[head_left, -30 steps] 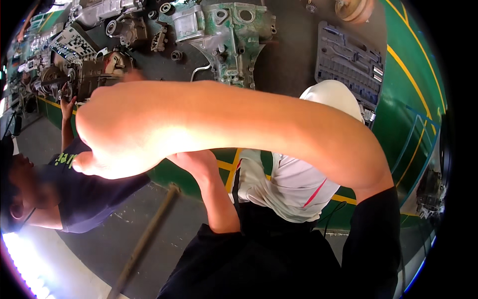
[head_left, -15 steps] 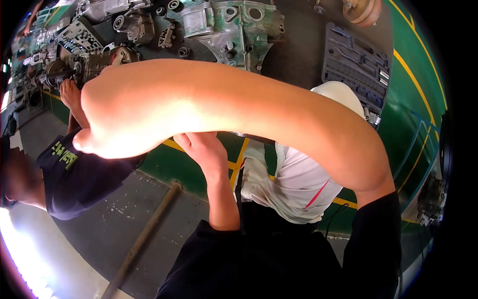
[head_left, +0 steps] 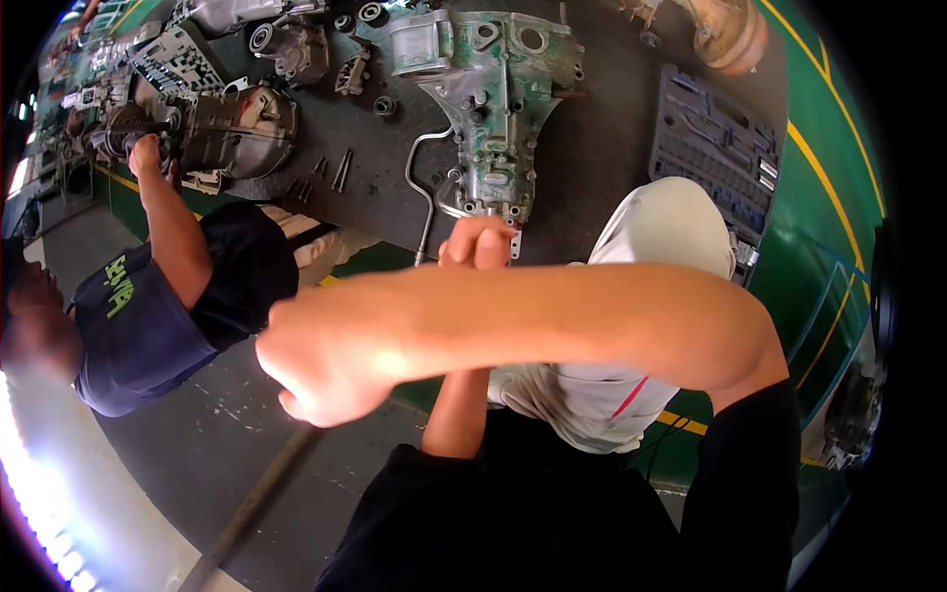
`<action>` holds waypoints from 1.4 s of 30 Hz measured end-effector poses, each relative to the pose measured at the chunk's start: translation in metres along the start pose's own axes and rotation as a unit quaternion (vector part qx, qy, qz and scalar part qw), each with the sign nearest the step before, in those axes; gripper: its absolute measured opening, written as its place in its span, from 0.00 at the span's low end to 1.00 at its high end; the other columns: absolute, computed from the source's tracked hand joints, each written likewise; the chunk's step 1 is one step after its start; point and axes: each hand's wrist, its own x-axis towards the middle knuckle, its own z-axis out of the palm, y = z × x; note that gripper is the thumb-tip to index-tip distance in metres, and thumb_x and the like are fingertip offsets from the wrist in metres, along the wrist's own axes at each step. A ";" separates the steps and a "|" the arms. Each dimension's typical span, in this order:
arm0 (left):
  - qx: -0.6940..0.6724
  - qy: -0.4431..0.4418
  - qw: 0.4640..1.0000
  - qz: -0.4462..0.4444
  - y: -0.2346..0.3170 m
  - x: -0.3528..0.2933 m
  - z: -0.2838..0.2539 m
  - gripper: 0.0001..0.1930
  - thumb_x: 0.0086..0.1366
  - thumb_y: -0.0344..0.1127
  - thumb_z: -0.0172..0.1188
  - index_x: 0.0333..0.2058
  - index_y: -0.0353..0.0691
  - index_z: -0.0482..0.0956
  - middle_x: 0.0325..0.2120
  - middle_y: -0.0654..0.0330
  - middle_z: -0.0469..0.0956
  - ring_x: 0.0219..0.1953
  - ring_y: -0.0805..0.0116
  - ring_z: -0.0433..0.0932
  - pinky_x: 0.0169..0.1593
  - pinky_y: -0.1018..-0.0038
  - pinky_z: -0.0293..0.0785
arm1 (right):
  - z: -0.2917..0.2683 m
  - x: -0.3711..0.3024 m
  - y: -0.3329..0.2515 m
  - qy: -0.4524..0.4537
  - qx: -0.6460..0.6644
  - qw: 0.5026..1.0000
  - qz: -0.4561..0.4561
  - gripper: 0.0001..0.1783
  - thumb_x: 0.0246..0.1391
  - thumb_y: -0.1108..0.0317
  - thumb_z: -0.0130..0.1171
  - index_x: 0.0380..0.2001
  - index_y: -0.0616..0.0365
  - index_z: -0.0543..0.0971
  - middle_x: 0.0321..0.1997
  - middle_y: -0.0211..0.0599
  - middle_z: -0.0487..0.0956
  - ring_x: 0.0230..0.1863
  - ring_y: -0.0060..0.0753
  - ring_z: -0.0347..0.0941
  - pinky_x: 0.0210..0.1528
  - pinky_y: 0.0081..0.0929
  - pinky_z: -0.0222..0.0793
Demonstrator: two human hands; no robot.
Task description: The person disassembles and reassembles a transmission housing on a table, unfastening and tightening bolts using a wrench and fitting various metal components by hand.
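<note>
A green-stained metal gearbox housing [head_left: 498,128] lies on the dark bench, its narrow end toward me. At that end is my left hand [head_left: 478,243], fingers curled closed beside a small metal tab with holes [head_left: 516,245]. What those fingers hold, if anything, is hidden. My right arm stretches across the view from the right, over my left forearm. At its end my right hand [head_left: 326,350] is closed like a fist, slightly blurred, and out over the floor left of my left hand. Nothing can be made out in it. A bent metal pipe [head_left: 412,178] runs along the housing's left side.
On the left a co-worker [head_left: 148,296] has a hand on another gearbox [head_left: 232,128]. Several bolts [head_left: 321,176] lie between the two gearboxes. A grey tool case [head_left: 705,138] sits at the right, near a white-capped person [head_left: 671,222] close to the bench.
My right hand has swung right and toward me, uncovering the bench and the co-worker's gearbox. My left hand now shows farther forward, at the housing's near end.
</note>
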 end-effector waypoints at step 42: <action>-0.021 0.265 0.960 0.092 0.036 0.036 -0.087 0.07 0.63 0.30 0.49 0.27 0.33 0.68 0.17 0.63 0.64 0.21 0.78 0.57 0.28 0.78 0.59 | 0.088 0.004 -0.026 -0.057 0.014 0.977 -0.205 0.08 0.43 0.71 0.57 0.22 0.63 0.82 0.26 0.48 0.82 0.33 0.49 0.81 0.36 0.38 0.78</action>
